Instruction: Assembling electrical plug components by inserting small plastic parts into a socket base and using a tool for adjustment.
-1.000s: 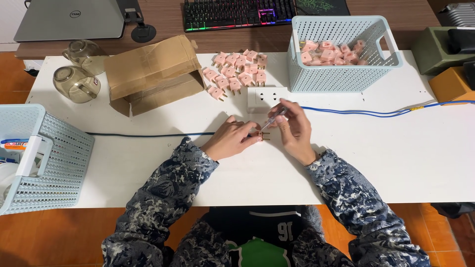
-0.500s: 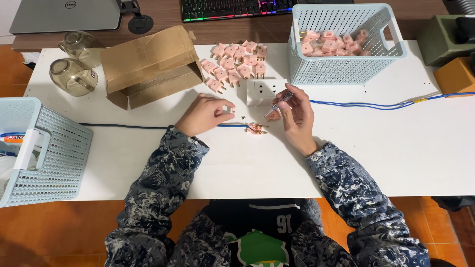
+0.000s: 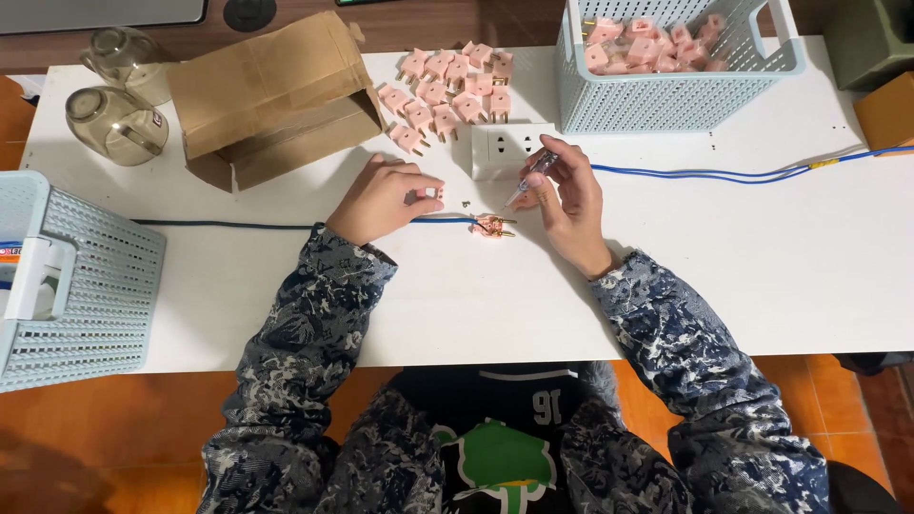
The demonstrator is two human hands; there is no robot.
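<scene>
Left hand (image 3: pixel 386 200) pinches a small pink plug cover (image 3: pixel 430 194) on the white table (image 3: pixel 762 257). Right hand (image 3: pixel 568 205) grips a screwdriver (image 3: pixel 529 176), tip pointing down-left. The opened plug (image 3: pixel 492 226) lies between them on the blue cable (image 3: pixel 228 226), just below the white socket strip (image 3: pixel 509 150).

Two baskets (image 3: pixel 681 90), two glass jars (image 3: pixel 114 124), one cardboard box (image 3: pixel 271 95), one socket block (image 3: pixel 505 150).

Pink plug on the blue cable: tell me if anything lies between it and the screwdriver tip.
Nothing visible does. The screwdriver in the right hand points down at the pink plug, with only bare table between them.
</scene>
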